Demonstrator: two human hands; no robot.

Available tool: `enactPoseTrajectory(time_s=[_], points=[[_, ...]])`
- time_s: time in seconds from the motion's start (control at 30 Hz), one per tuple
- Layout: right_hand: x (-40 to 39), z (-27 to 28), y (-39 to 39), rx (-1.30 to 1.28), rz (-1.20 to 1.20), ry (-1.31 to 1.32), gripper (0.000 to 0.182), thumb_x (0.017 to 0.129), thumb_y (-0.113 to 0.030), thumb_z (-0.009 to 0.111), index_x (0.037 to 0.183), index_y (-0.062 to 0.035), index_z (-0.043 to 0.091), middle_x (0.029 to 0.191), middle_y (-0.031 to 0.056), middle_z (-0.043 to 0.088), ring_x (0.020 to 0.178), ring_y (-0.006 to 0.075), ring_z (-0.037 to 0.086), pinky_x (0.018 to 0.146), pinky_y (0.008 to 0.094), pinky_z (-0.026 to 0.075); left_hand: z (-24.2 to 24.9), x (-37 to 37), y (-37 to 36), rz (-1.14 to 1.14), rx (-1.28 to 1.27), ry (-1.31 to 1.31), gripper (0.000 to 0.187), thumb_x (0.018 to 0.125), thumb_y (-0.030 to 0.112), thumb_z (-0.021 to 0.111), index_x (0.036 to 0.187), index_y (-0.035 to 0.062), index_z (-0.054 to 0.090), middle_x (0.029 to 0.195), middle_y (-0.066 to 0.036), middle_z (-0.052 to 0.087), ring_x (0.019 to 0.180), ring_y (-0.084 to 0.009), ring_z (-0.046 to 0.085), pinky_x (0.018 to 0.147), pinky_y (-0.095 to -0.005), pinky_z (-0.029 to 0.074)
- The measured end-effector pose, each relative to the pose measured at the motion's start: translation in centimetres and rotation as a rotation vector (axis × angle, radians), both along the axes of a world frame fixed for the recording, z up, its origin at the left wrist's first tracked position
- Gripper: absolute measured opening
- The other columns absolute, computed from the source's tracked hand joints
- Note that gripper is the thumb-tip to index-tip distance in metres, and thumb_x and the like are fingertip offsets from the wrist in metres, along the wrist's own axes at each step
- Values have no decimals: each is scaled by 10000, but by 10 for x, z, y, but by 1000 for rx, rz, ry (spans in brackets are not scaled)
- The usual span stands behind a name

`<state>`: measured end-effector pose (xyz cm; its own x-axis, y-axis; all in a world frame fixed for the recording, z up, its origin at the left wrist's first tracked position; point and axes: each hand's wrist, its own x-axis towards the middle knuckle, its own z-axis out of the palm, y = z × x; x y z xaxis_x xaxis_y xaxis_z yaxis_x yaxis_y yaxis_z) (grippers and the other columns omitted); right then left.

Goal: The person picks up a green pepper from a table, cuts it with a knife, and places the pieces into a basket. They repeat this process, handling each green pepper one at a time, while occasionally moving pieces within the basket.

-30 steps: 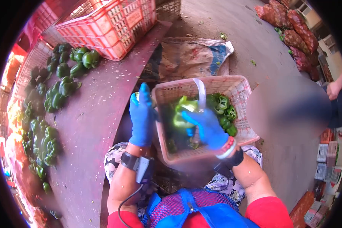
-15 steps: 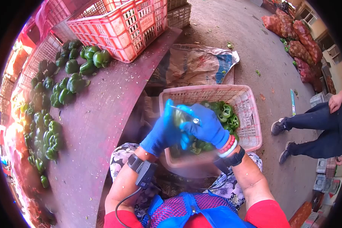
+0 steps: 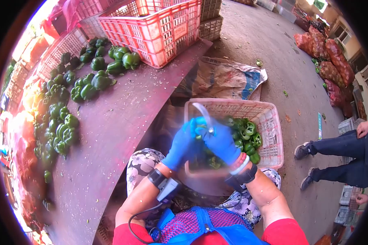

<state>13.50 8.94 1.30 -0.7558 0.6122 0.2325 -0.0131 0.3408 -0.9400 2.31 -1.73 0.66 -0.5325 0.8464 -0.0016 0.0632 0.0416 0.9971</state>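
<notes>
My right hand [image 3: 220,141], in a blue glove, grips a small knife [image 3: 202,111] whose curved blade points up and to the left. Close against it is my left hand [image 3: 185,139], also gloved in blue, with its fingers curled inward. Some green shows by the left fingertips, but blur hides what they hold. Both hands are above the left part of a pink plastic basket [image 3: 272,139]. Cut green bell peppers [image 3: 247,130] lie inside that basket.
Whole green peppers [image 3: 63,132] lie along the table [image 3: 106,130] at left. A large pink crate [image 3: 163,36] stands at the table's far end. A flattened sack [image 3: 225,77] lies beyond the basket. At right a person [image 3: 339,151] stands near filled mesh sacks [image 3: 331,53].
The view has shifted, so surroundings appear farther right. The knife blade has swung from lying across between the hands to pointing upward. The green pepper seen between the hands is now mostly hidden.
</notes>
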Motion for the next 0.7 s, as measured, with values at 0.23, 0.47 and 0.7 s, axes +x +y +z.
enactPoseTrajectory(time_s=[0.23,0.47,0.7], points=[[4,28,-20,-843,163,86,286,987,-269,633,1165,-45,658,776,7,637,574,88,591,512,232,475,26,5,-11,-109,141,-638,635,1043,560,367,1196,-1,622,762,-89,651,564,-146,582,549,-269,467],[30,33,34,-815,258,-286,251,906,-236,715,1076,-81,616,769,1,578,540,66,493,462,224,382,87,-72,-133,-15,-33,-595,581,1036,568,374,934,65,646,488,-39,470,364,-185,474,348,-313,380],[32,-30,65,-567,72,-493,311,882,-141,667,1162,-73,550,831,31,579,721,126,597,593,293,527,87,-118,-406,-320,-1389,116,438,924,478,596,1006,59,698,822,-121,697,745,-225,678,711,-368,552]])
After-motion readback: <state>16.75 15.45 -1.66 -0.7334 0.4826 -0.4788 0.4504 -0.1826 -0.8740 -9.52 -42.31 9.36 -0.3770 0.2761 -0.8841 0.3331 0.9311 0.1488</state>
